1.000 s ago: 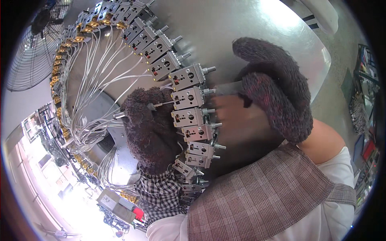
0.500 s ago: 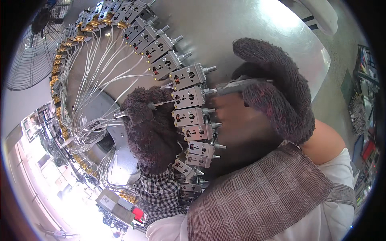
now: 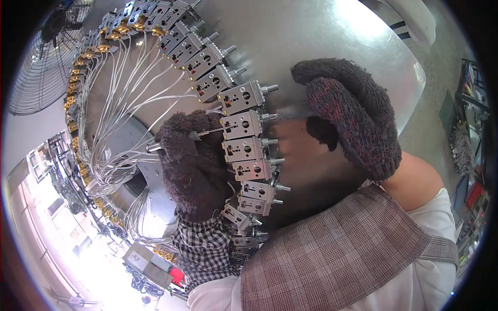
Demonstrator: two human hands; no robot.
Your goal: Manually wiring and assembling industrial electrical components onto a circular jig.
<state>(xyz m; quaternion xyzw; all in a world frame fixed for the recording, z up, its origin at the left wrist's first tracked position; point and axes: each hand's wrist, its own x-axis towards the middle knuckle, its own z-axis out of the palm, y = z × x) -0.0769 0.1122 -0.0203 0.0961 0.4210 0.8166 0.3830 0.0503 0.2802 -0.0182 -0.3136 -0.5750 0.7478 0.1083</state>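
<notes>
A ring of metal thermostat-like switch units, each with a threaded shaft facing outward, curves around the round table. My left hand, in a dark knitted glove, is closed on a slim screwdriver. Its thin blade reaches across the face of one unit, and a shiny end sticks out on the glove's other side. Opposite, my right hand, gloved alike, is closed around a grey metal tool at that unit's shaft. The glove hides most of this tool, so its kind is unclear.
White wires run from the units into a bundle at the ring's middle. Brass-coloured parts line the far left of the ring. A black fan stands at far left; a grey box is at lower left. Shelving is at right.
My right hand has turned, its fingers folding over, and more of the grey tool is covered. The left hand with the screwdriver stays nearly still.
</notes>
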